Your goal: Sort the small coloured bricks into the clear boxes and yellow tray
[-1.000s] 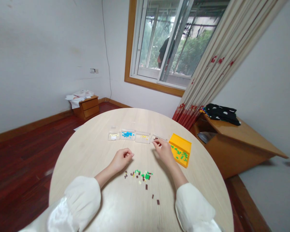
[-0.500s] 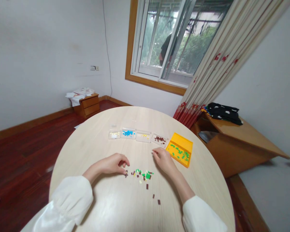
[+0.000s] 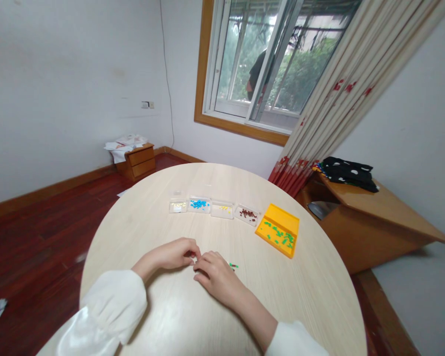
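My left hand [image 3: 178,253] rests on the round table, its fingers curled in a pinch. My right hand [image 3: 218,275] meets its fingertips from the right, palm down with bent fingers pressed close together. Whatever lies between the fingertips is too small and too covered to make out. Beyond the right hand's edge a few small green and brown building bricks [image 3: 233,266] show on the tabletop; the hand and forearm cover the area where the other loose bricks lay.
Small clear trays stand in a row farther back: pale pieces [image 3: 177,206], blue pieces [image 3: 199,204], yellow pieces [image 3: 222,209] and brown pieces [image 3: 246,214]. An open yellow box [image 3: 278,221] with green pieces sits at the right. The pale wooden table [image 3: 163,316] has a curved edge.
My right hand has moved left and down from beside the yellow box to my left fingertips, covering most of the loose bricks. My left hand has stayed nearly in place.
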A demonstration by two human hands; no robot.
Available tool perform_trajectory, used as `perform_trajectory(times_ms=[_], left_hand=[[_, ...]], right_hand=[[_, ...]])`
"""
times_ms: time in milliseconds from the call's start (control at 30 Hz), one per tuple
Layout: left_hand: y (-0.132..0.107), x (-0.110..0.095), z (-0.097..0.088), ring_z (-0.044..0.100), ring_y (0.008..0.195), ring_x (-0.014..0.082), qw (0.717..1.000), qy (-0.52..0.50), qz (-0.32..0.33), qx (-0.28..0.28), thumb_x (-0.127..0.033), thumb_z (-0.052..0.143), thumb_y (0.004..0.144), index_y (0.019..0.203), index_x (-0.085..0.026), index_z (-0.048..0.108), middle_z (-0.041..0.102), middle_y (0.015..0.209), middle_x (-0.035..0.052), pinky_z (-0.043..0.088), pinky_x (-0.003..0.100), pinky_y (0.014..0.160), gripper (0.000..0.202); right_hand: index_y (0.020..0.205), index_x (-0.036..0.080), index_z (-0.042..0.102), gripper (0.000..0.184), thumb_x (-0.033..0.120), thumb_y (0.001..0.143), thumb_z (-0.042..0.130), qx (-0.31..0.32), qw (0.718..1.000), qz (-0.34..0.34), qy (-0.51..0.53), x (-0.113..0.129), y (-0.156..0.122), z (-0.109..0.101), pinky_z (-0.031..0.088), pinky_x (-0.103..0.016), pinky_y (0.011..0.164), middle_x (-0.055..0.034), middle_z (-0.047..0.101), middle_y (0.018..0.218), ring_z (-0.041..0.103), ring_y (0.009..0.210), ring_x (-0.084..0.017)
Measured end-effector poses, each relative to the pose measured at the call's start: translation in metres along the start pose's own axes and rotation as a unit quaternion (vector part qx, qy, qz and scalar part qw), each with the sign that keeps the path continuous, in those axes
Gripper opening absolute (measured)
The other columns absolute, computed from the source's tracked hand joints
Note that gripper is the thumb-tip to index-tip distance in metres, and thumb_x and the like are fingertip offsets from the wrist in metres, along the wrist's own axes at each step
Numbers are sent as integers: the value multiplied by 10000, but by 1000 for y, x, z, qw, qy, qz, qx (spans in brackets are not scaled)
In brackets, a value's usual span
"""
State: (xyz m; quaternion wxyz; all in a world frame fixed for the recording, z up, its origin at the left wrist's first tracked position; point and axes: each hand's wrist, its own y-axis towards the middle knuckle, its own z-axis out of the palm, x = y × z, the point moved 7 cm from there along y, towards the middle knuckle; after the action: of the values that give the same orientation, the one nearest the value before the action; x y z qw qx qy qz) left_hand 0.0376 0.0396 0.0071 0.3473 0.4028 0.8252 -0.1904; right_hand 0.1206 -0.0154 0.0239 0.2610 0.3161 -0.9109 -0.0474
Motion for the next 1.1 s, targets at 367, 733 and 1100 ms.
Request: perform_trajectory(times_ms=[367,733,1100], left_hand=[[3,5,-12,498,637,121,995,-28,-53,-85,-176,493,739,758,-138,627,576,704,15,382,216,598,141],[7,26,-21,455,481,84,912,-320,-126,-222,-292,608,646,717,-126,567,532,528,-26,335,205,485,185],[-4,38,-39,477,455,61,801,-511,-129,-285,-238,698,517,617,-130,524,571,572,-10,374,205,485,229]], right_hand=[[802,187,595,31,163,792,612,-57,997,30,-30,-3,-4,4,388,-302,737,-37,632,816,535,815,-183],[746,172,567,150,39,781,507,-50,997,33,-56,-3,-5,8,377,-278,680,-28,614,742,528,716,-163],[782,174,548,147,55,754,467,-165,975,94,110,-27,-5,-23,427,-242,625,-18,558,741,533,672,-134]])
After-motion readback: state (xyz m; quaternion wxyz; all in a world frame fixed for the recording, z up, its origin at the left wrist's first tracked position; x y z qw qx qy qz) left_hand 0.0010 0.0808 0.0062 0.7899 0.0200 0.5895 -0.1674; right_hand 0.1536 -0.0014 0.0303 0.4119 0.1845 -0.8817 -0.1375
